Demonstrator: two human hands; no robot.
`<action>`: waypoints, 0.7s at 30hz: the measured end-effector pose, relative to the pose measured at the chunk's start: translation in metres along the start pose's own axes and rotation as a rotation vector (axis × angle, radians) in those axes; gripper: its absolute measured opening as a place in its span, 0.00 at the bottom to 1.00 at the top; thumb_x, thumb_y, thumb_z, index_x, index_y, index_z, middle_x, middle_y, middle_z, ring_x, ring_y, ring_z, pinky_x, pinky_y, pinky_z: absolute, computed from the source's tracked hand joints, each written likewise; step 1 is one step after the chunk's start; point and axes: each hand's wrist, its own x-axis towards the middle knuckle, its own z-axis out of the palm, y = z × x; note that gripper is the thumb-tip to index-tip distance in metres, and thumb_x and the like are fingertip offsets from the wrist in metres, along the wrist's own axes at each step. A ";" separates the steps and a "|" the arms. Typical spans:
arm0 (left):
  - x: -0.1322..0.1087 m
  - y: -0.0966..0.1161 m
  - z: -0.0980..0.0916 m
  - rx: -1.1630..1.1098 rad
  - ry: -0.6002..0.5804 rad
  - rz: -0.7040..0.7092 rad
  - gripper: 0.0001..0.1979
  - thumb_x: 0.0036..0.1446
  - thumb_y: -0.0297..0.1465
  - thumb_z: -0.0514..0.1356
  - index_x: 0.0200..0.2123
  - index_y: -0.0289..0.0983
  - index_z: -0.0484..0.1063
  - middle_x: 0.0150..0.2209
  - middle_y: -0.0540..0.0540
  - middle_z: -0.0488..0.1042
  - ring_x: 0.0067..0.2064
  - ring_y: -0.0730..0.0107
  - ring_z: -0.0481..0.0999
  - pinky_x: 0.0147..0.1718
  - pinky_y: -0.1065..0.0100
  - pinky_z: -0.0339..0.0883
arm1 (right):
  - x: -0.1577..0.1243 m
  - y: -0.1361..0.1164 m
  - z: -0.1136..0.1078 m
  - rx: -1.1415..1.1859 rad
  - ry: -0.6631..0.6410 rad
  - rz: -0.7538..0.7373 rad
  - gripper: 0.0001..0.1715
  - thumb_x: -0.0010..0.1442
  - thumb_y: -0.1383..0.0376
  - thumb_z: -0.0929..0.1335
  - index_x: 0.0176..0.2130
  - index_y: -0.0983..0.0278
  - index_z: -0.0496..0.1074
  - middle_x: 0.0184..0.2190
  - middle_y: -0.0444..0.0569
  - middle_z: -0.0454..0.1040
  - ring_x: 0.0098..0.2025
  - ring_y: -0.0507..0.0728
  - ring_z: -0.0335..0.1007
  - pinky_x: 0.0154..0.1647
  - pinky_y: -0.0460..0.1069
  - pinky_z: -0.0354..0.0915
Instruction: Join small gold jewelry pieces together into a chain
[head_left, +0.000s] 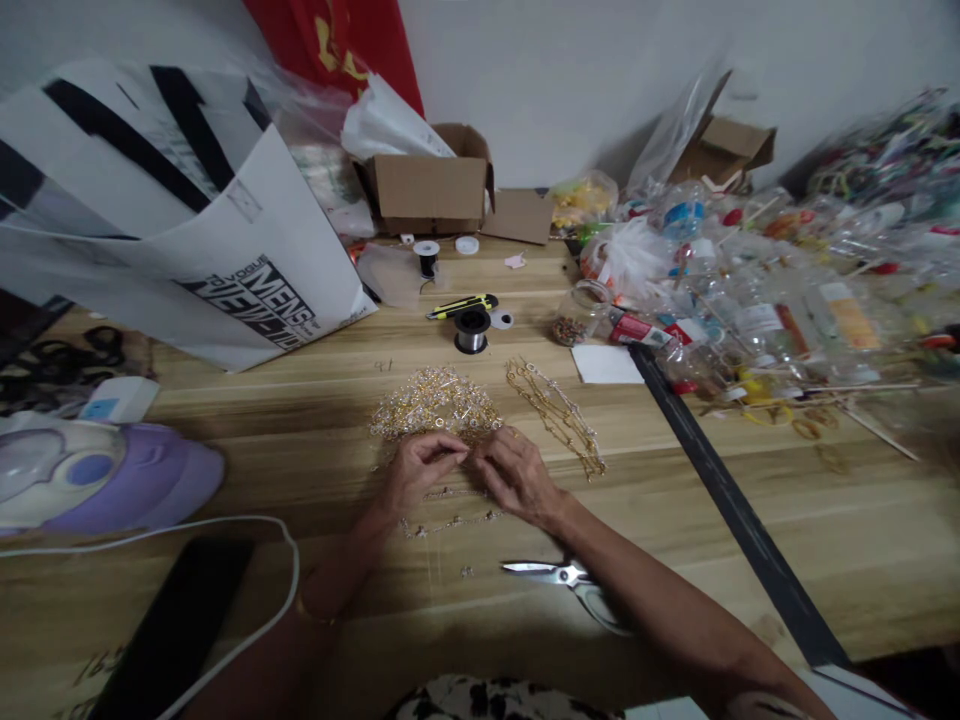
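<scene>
My left hand (426, 466) is closed in a pinch, its fingertips close to those of my right hand (519, 472). The right fingers are also drawn together; whatever either hand holds is too small to make out. Just beyond them lies a heap of gold and silver chains (435, 398). Several gold chains (561, 420) are laid out to the right of the heap. Below my hands a silver chain with charms (454, 522) rests on the wooden table (315, 440). A small silver piece (467, 572) lies nearer me, left of the scissors (559, 574), which are partly under my right forearm.
Behind the heap are a wire spool (472, 332), a yellow cutter knife (462, 306) and a cardboard box (431, 185). A large paper bag (262, 250) stands left, above a purple device (150, 475) and a black phone (180, 620). Plastic bottles (757, 290) crowd the right.
</scene>
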 end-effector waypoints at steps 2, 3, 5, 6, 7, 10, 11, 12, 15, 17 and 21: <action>0.000 0.001 0.000 0.007 0.002 0.004 0.03 0.46 0.28 0.65 0.27 0.33 0.77 0.29 0.45 0.78 0.32 0.70 0.76 0.35 0.71 0.69 | 0.000 0.000 0.000 -0.004 -0.002 0.000 0.05 0.62 0.70 0.61 0.35 0.64 0.65 0.29 0.49 0.68 0.32 0.55 0.62 0.34 0.51 0.61; 0.000 0.002 0.000 0.013 -0.001 0.006 0.03 0.46 0.28 0.64 0.27 0.33 0.77 0.29 0.45 0.78 0.32 0.69 0.76 0.35 0.70 0.69 | -0.001 0.000 0.000 -0.003 -0.002 -0.003 0.05 0.62 0.70 0.61 0.35 0.64 0.65 0.29 0.49 0.68 0.32 0.55 0.62 0.34 0.51 0.61; 0.000 0.002 0.000 0.020 -0.012 0.014 0.04 0.47 0.28 0.64 0.27 0.33 0.77 0.30 0.45 0.78 0.33 0.69 0.76 0.35 0.70 0.69 | -0.001 0.000 0.000 0.004 -0.005 -0.013 0.05 0.61 0.70 0.61 0.35 0.64 0.65 0.30 0.50 0.69 0.32 0.55 0.62 0.34 0.51 0.61; 0.000 0.002 -0.001 0.018 -0.012 0.019 0.04 0.47 0.28 0.64 0.27 0.33 0.77 0.30 0.44 0.78 0.33 0.69 0.76 0.35 0.70 0.69 | 0.000 0.000 0.000 0.008 -0.007 -0.016 0.04 0.61 0.70 0.61 0.36 0.64 0.65 0.30 0.50 0.69 0.33 0.56 0.62 0.35 0.51 0.61; 0.000 0.001 -0.001 0.014 -0.010 0.025 0.04 0.47 0.28 0.64 0.27 0.33 0.77 0.30 0.44 0.78 0.33 0.69 0.76 0.35 0.70 0.69 | 0.000 0.000 0.000 0.011 -0.008 -0.018 0.05 0.61 0.70 0.61 0.36 0.63 0.65 0.30 0.50 0.69 0.33 0.56 0.63 0.35 0.51 0.61; 0.001 -0.001 -0.001 0.010 -0.009 0.038 0.04 0.46 0.29 0.65 0.27 0.33 0.77 0.30 0.44 0.78 0.33 0.68 0.76 0.35 0.70 0.70 | 0.001 -0.001 0.000 0.013 -0.010 -0.014 0.05 0.62 0.70 0.61 0.35 0.63 0.65 0.30 0.50 0.69 0.33 0.56 0.63 0.35 0.51 0.62; 0.001 -0.001 -0.001 0.014 -0.013 0.039 0.05 0.47 0.30 0.65 0.27 0.34 0.77 0.30 0.44 0.78 0.33 0.68 0.76 0.35 0.69 0.70 | 0.001 -0.001 0.000 0.011 -0.010 -0.013 0.05 0.62 0.70 0.60 0.35 0.63 0.65 0.29 0.50 0.69 0.33 0.56 0.63 0.35 0.51 0.62; 0.001 -0.002 -0.001 0.020 -0.018 0.040 0.05 0.47 0.30 0.64 0.27 0.34 0.77 0.30 0.44 0.78 0.33 0.68 0.76 0.35 0.69 0.69 | 0.001 -0.001 -0.001 0.009 -0.010 -0.014 0.05 0.62 0.70 0.60 0.35 0.63 0.65 0.29 0.49 0.69 0.32 0.56 0.63 0.35 0.51 0.61; 0.000 -0.001 -0.001 0.026 -0.021 0.044 0.04 0.47 0.29 0.64 0.27 0.34 0.77 0.30 0.45 0.78 0.33 0.68 0.76 0.36 0.69 0.70 | 0.001 -0.001 0.000 -0.002 -0.011 -0.010 0.05 0.62 0.70 0.60 0.35 0.63 0.64 0.29 0.49 0.69 0.32 0.56 0.62 0.35 0.51 0.61; 0.000 0.000 -0.001 0.026 -0.024 0.046 0.04 0.48 0.30 0.64 0.27 0.34 0.77 0.30 0.45 0.78 0.33 0.68 0.76 0.36 0.69 0.70 | 0.001 0.000 0.000 -0.005 -0.010 -0.004 0.05 0.62 0.69 0.60 0.35 0.63 0.64 0.29 0.49 0.68 0.32 0.56 0.62 0.35 0.51 0.61; 0.000 0.002 -0.001 0.025 -0.039 0.050 0.05 0.48 0.31 0.64 0.28 0.34 0.77 0.31 0.44 0.78 0.34 0.68 0.76 0.36 0.69 0.70 | 0.001 0.000 0.000 -0.009 -0.014 -0.003 0.06 0.62 0.69 0.60 0.35 0.63 0.65 0.29 0.49 0.68 0.32 0.56 0.62 0.35 0.51 0.61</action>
